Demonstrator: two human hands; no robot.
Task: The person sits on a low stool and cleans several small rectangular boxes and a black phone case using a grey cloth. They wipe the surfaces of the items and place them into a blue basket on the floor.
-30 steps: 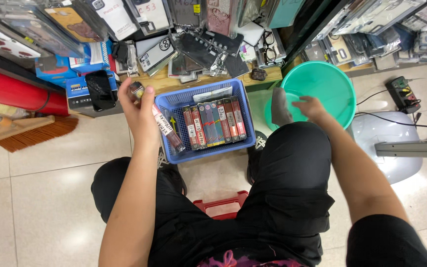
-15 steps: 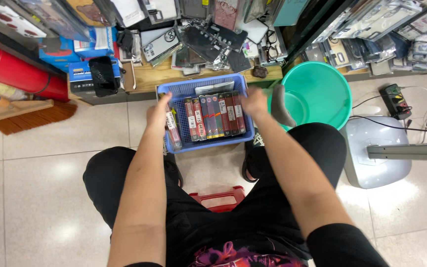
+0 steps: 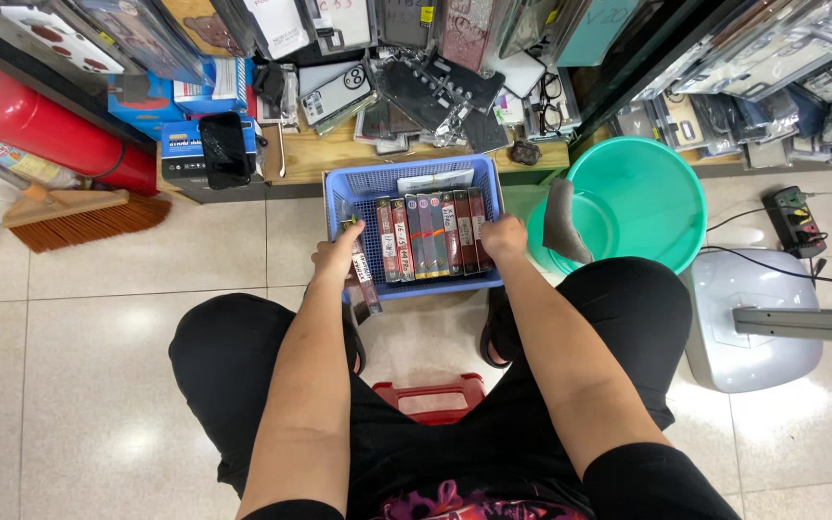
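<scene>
The blue basket (image 3: 414, 188) of slim boxes (image 3: 426, 236) is being gripped: left hand (image 3: 339, 258) at eight o'clock also pinching one box (image 3: 362, 274), right hand (image 3: 505, 238) at four.

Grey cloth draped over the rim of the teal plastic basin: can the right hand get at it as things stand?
Probably yes. The right hand rests on the blue plastic basket's right edge, and the grey cloth hangs beside it on the teal plastic basin's rim, with nothing between them.

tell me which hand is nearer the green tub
Right. The right hand rests on the blue basket's right edge, just beside the green tub; the left hand is at the basket's far left side.
</scene>
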